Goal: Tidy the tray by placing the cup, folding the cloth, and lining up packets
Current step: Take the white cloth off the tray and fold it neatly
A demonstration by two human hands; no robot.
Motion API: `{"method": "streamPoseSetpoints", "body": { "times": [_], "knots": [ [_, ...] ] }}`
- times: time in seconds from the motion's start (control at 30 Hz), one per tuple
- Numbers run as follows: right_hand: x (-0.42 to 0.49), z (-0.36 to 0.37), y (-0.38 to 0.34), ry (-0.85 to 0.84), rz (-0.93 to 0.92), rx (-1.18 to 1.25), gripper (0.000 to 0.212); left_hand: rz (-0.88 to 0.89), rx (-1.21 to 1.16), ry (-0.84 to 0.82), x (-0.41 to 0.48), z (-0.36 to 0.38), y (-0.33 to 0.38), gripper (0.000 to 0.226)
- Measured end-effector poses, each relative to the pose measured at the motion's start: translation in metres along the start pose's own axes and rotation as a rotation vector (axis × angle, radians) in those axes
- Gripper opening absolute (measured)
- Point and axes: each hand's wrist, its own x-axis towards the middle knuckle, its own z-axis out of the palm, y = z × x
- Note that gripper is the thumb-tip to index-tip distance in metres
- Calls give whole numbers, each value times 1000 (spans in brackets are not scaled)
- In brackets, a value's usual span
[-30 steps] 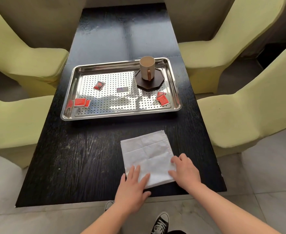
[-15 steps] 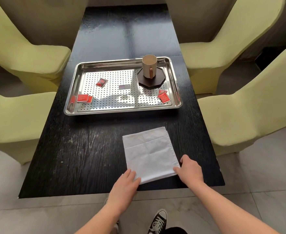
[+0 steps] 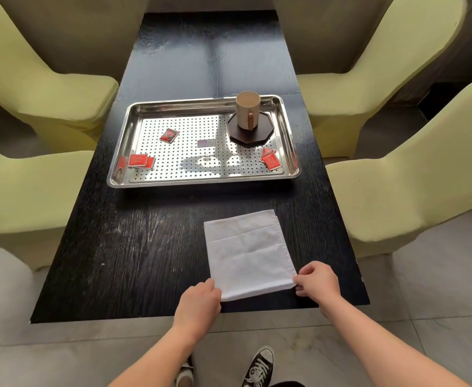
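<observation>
A white cloth [image 3: 247, 252], folded into a rectangle, lies flat on the black table near its front edge. My left hand [image 3: 200, 303] pinches the cloth's near left corner. My right hand [image 3: 317, 279] pinches its near right corner. Farther back sits a perforated steel tray [image 3: 201, 181]. In the tray's far right corner a beige cup [image 3: 247, 108] stands upright on a dark octagonal coaster [image 3: 262, 134]. Red packets lie scattered in the tray: two at the left [image 3: 139, 161], one nearer the middle [image 3: 169, 135], two at the right [image 3: 270, 159]. A small grey packet [image 3: 206, 143] lies in the centre.
The black wooden table [image 3: 134, 247] is narrow, with its front edge just under my hands. Pale green chairs flank it, two on the left [image 3: 33, 185] and two on the right [image 3: 413, 174]. My shoes [image 3: 258, 367] show on the tiled floor below.
Both hands slid off the top of the cloth to its near corners and closed on them. The camera view shifted slightly, so the tray appears farther away.
</observation>
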Motion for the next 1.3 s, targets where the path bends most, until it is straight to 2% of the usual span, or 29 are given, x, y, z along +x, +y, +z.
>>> {"method": "streamPoseSetpoints", "body": {
  "times": [0.1,0.2,0.33,0.43,0.53,0.63,0.73,0.83,0.9,0.97,1.2,1.3],
  "knots": [
    [0,-5,4,-58,-26,124,17,-50,-153,40,-6,-1,-4,11],
    [-3,-8,7,-149,-46,208,20,-79,-399,65,-13,-3,-10,7],
    [-8,-10,5,-157,-100,231,25,-252,-734,60,-13,-11,-10,23],
    [-8,-11,-2,-148,-171,278,28,-378,-901,85,-5,-16,-8,22],
    [-7,-16,-10,-169,-167,336,31,-478,-1046,130,4,-25,-9,22],
    [-4,-23,-22,-214,-226,315,37,-514,-1166,158,12,-35,-11,35],
    [0,-24,-42,-197,-348,131,39,-537,-1119,161,21,-42,-14,43],
    [8,-15,-68,-110,-418,27,24,-566,-1054,193,36,-46,-19,26],
    [14,-8,-86,-49,-419,-5,15,-592,-1031,221,51,-47,-24,15],
    [22,1,-102,-10,-410,-94,14,-651,-1045,220,67,-48,-29,6],
    [51,28,-126,75,-295,-273,19,-794,-1060,119,107,-38,-49,22],
    [63,37,-125,85,-265,-269,25,-821,-1024,80,119,-32,-54,15]
  ]
}}
